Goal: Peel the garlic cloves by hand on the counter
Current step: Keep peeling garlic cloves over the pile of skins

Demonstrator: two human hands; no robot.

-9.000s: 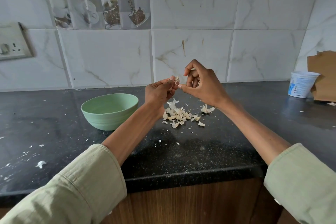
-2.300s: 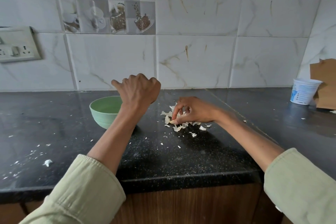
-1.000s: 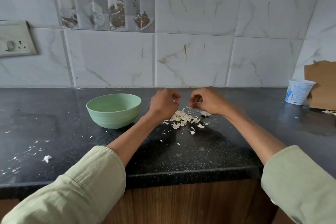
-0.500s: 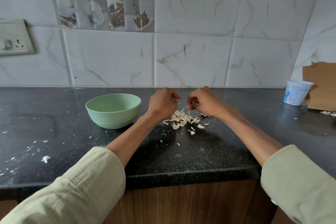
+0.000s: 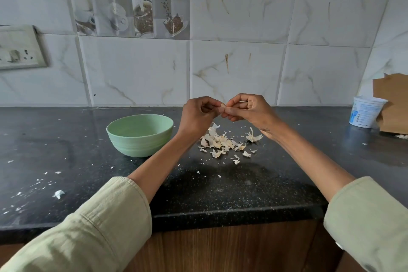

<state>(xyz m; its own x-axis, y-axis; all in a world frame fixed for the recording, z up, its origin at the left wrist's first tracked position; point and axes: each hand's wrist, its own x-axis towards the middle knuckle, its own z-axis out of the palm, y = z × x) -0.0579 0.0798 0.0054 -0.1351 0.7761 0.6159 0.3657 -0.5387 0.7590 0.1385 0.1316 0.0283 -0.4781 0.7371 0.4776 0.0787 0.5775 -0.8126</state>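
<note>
Garlic clove (image 5: 223, 107), small and pale, pinched between both hands above the desk (image 5: 220, 185), long axis roughly level and running left to right, though mostly hidden by fingertips, so which end points where cannot be told. Left hand (image 5: 196, 117) curled, thumb and forefinger closed narrowly on the clove's left end; right hand (image 5: 249, 110) likewise curled, fingertips nipping the right end, knuckles turned up. Clove sitting right at the meeting point of the two grips, only a sliver showing between them, raised well clear of the dark speckled surface and in front of the tiled wall (image 5: 242, 62). Directly below the hands, a loose heap of papery skins (image 5: 223, 142), with one larger husk (image 5: 254, 137) lying just to its right near the right wrist. Green bowl (image 5: 140, 134) standing upright left of the heap, beside the left forearm, not touching it. White scraps scattered across the left part of the desk. Far right, a white tub (image 5: 365, 112) against a piece of brown cardboard (image 5: 393, 104). On the wall at the left, a switch plate (image 5: 18, 47). Pale green sleeves (image 5: 88, 232) at the near edge.
</note>
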